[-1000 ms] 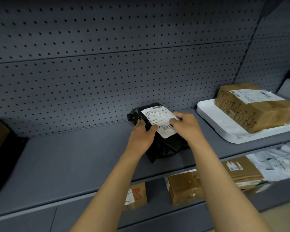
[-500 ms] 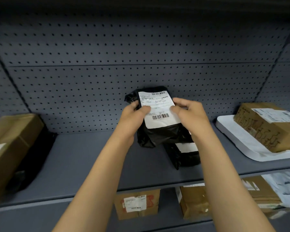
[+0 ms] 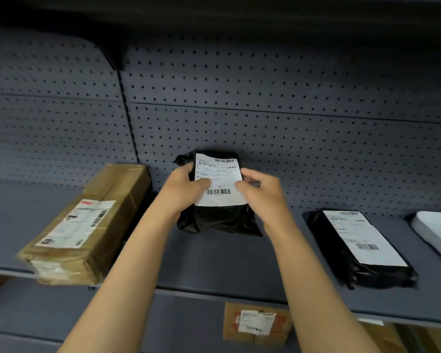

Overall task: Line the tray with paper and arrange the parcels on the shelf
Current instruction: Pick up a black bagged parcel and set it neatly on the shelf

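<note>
A black plastic parcel (image 3: 215, 217) with a white shipping label is held upright above the grey shelf (image 3: 214, 261), close to the pegboard back wall. My left hand (image 3: 183, 189) grips its left side and my right hand (image 3: 261, 192) grips its right side, thumbs on the label. A second black parcel (image 3: 357, 248) with a label lies flat on the shelf to the right. The white tray (image 3: 433, 230) shows only its corner at the far right edge.
A long brown cardboard box (image 3: 87, 225) lies on the shelf to the left, its front end hanging over the shelf edge. On the lower shelf stand a small cardboard box (image 3: 256, 324) and more boxes at the bottom right. The pegboard wall (image 3: 290, 98) backs the shelf.
Both hands lifted the top black parcel off a second one and carried it to the left. The view swung left, so the tray with its cardboard box slid almost out of sight.
</note>
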`<state>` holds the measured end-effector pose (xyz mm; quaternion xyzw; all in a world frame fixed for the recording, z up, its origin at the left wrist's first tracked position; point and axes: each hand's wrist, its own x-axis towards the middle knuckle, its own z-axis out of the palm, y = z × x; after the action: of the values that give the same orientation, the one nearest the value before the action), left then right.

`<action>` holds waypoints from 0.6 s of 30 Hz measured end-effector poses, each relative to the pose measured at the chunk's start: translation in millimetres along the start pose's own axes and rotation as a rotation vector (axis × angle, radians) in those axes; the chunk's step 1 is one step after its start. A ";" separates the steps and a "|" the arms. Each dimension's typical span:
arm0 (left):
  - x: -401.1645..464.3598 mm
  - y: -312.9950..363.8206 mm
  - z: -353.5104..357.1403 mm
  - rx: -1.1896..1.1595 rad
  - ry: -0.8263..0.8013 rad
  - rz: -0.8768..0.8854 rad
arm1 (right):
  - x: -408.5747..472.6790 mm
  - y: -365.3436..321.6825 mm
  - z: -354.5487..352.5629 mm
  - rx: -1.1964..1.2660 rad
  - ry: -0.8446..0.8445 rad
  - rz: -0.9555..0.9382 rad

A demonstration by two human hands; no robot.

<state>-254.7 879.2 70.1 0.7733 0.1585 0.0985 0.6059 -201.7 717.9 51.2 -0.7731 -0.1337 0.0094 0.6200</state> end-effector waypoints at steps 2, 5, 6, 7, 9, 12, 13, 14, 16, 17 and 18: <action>2.5 -9.6 -18.2 0.029 0.021 -0.028 | 2.6 3.1 22.6 -0.013 -0.026 0.017; 8.5 -26.0 -38.3 0.060 0.054 -0.070 | 4.8 7.4 51.3 -0.032 -0.058 0.042; 10.9 -33.1 -42.9 0.065 0.057 -0.092 | 5.6 11.0 59.8 -0.038 -0.066 0.045; 13.6 -41.3 -46.2 0.072 0.060 -0.115 | 5.3 14.4 68.2 -0.041 -0.072 0.051; 18.5 -57.6 -49.7 0.117 0.070 -0.160 | 3.8 24.9 85.0 -0.058 -0.094 0.088; 29.2 -83.6 -52.2 0.223 0.077 -0.225 | 0.5 46.5 105.8 -0.090 -0.129 0.135; 31.6 -90.6 -52.6 0.255 0.075 -0.249 | -0.6 52.5 110.3 -0.108 -0.140 0.148; 34.0 -97.6 -53.4 0.289 0.075 -0.269 | -1.5 56.9 113.2 -0.125 -0.157 0.167; 33.3 -104.1 -52.1 0.381 0.079 -0.279 | -2.7 66.7 117.3 -0.149 -0.200 0.212; 31.6 -106.0 -50.1 0.434 0.079 -0.272 | -3.9 70.4 118.4 -0.152 -0.214 0.226; 30.6 -108.6 -47.0 0.498 0.079 -0.264 | -5.6 74.0 118.9 -0.147 -0.222 0.237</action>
<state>-256.1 956.3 -24.8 0.8667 0.3006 0.0066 0.3981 -214.1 815.9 -48.2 -0.8209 -0.1098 0.1578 0.5377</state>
